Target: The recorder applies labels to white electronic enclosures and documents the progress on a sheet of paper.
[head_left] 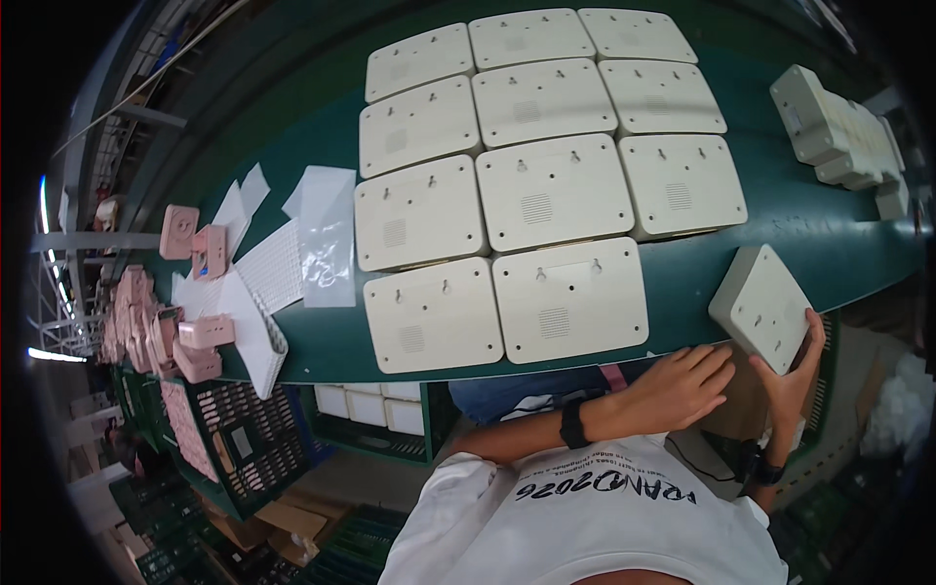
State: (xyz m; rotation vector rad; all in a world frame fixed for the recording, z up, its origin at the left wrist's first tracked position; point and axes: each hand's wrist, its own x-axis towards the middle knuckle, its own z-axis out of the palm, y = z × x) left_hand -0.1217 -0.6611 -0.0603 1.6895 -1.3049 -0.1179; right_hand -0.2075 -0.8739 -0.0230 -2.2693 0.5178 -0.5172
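My right hand grips the lower right corner of a cream plastic casing. That casing is tilted over the table's front edge, with screw holes and a keyhole slot on its visible face. My left hand is just left of it, palm down at the table edge, fingers loosely stretched and slightly apart with nothing visible in them. Several matching casings lie in tight rows on the green table, the closest being a front-row casing with vent slots, keyhole slots and corner holes.
More cream casings are stacked at the far right. On the left lie a clear plastic bag, white sheets and pink plastic parts. Below stand a green crate and a crate of white boxes.
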